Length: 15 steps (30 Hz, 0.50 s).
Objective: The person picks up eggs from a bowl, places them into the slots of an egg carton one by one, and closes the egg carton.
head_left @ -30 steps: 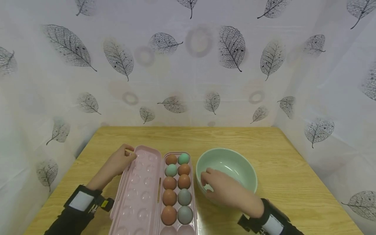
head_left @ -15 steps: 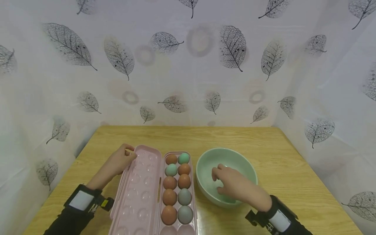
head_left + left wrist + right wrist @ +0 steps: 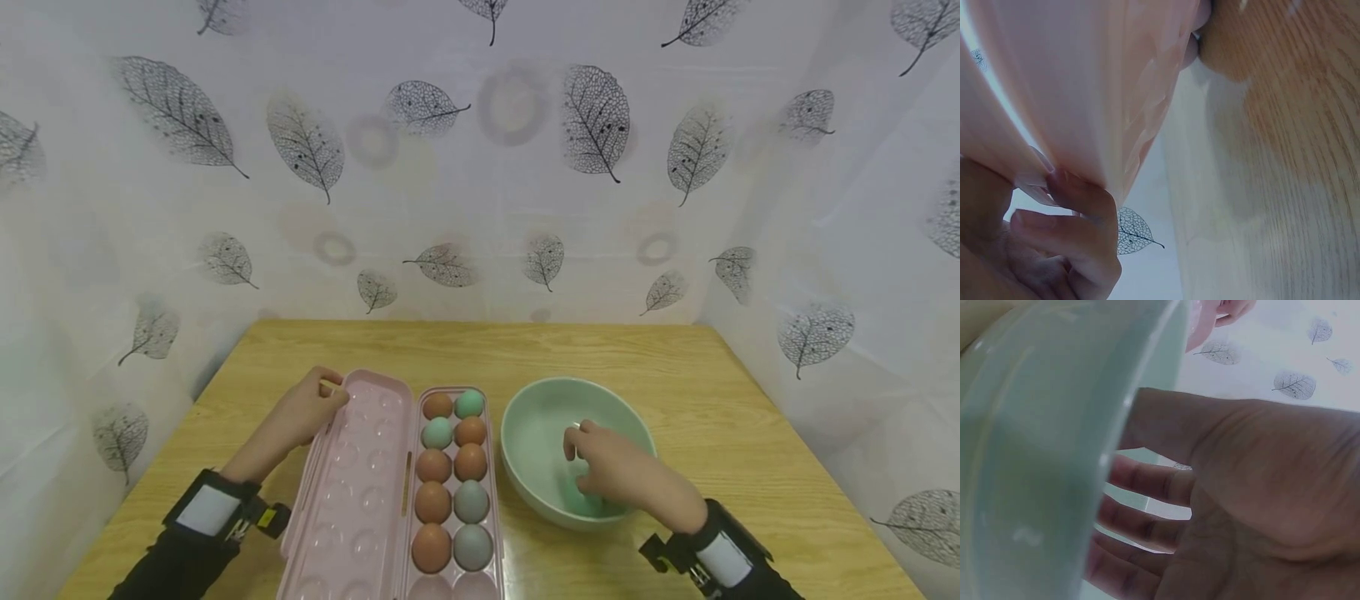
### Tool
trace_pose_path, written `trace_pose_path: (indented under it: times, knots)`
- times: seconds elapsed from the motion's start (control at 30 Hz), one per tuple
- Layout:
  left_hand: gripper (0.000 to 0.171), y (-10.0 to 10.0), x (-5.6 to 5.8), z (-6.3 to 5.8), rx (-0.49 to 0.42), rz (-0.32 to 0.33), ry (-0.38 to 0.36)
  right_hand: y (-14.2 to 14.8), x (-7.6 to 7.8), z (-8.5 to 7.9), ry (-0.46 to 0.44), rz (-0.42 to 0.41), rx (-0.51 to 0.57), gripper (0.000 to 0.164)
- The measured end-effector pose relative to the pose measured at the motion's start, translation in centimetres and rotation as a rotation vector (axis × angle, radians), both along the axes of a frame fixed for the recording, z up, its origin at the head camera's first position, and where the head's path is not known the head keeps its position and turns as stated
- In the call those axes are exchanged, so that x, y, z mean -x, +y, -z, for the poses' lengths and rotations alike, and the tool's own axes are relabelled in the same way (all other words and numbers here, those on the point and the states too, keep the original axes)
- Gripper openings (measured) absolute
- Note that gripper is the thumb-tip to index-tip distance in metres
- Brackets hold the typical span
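My left hand (image 3: pixel 311 407) grips the far left corner of the pink lid (image 3: pixel 367 467) of an egg box. In the left wrist view its bent fingers (image 3: pixel 1075 231) are at the lid's edge. The box's tray (image 3: pixel 497 533) holds several brown, mint-green and grey-green eggs (image 3: pixel 432 504), with hollows (image 3: pixel 474 589) without eggs at the near end. My right hand (image 3: pixel 622 471) reaches into the green bowl (image 3: pixel 532 442), fingers loosely bent and thumb apart. Nothing shows in the gap between them. The bowl's wall hides its fingertips in the right wrist view.
The bowl stands just right of the egg tray on a wooden table (image 3: pixel 750 467). A pale leaf-patterned curtain (image 3: pixel 495 183) encloses the table at the back and both sides.
The right hand has moved rightward from above the bowl's left rim to over its right half. My left hand, the lid and the eggs stay as they were.
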<state>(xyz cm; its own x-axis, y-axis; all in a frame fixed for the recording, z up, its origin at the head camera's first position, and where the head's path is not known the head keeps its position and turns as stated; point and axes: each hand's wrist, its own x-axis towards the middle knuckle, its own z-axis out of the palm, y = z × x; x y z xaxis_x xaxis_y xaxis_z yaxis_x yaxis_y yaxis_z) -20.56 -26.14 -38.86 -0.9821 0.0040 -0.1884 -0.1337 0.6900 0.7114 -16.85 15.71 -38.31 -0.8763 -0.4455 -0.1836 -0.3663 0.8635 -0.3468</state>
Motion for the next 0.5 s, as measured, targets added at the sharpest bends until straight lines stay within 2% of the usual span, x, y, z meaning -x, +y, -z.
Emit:
trace_pose_path:
  times: [0.27,0.5]
  knots:
    - [0.056,0.00,0.29,0.11,0.015,-0.011,-0.007,-0.06,-0.03,0.13,-0.010,0.012,-0.001,0.029]
    - [0.056,-0.03,0.17,0.11,0.018,-0.009,-0.003,-0.29,-0.66,0.41,0.026,-0.046,-0.022,0.027]
